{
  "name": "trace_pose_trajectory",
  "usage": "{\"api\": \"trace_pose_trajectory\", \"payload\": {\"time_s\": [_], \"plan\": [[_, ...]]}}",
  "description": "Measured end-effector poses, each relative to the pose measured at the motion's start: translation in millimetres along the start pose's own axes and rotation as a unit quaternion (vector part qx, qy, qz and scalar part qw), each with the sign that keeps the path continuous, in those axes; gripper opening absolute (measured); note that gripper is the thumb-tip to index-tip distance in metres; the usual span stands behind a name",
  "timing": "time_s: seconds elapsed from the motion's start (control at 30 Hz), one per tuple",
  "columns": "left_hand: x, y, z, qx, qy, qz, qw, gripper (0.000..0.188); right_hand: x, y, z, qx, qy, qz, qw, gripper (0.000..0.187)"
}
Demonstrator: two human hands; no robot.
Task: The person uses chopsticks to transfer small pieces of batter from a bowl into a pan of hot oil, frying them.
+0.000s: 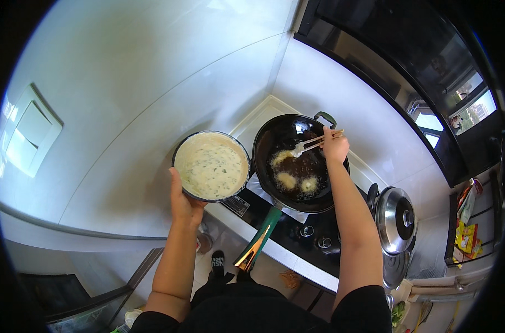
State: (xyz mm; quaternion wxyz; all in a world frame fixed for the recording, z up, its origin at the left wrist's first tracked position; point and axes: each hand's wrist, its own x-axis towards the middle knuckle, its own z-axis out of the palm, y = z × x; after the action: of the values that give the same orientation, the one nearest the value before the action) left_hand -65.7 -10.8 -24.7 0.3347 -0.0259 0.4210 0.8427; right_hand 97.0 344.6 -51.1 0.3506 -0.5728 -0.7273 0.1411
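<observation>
Left hand [184,202] grips batter bowl [212,165] by its rim, held beside the wok [297,161]. Right hand [335,147] clenched round chopsticks [313,143] w/ spoon over 3 fritters [287,179] in oil.

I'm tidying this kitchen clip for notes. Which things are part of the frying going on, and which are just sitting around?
In use:
left hand holding the batter bowl
right hand holding spoon and chopsticks
black wok with fritters in oil
stove

Lying about:
steel lidded pot
packets on the shelf
</observation>
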Motion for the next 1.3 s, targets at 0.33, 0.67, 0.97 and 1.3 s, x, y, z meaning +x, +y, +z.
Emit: {"api": "trace_pose_trajectory", "payload": {"time_s": [0.33,0.67,0.97,1.3], "plan": [[1.6,-9.2,-6.2,-0.019,-0.025,-0.019,0.999,0.071,35.2,18.3,-15.3,-0.054,0.010,-0.017,0.998,0.039],[-4.7,-13.9,0.5,-0.009,-0.027,-0.023,0.999,0.072,32.4,43.4,-55.4,-0.054,-0.011,0.076,0.996,0.037],[-10.6,-15.1,3.3,-0.005,-0.031,-0.022,0.999,0.072,14.9,72.4,-84.3,-0.014,-0.045,0.071,0.996,0.039],[-17.2,-10.4,-5.0,-0.020,-0.038,-0.023,0.999,0.072,-19.3,25.8,-80.7,-0.074,-0.021,-0.147,0.986,0.038]]}}
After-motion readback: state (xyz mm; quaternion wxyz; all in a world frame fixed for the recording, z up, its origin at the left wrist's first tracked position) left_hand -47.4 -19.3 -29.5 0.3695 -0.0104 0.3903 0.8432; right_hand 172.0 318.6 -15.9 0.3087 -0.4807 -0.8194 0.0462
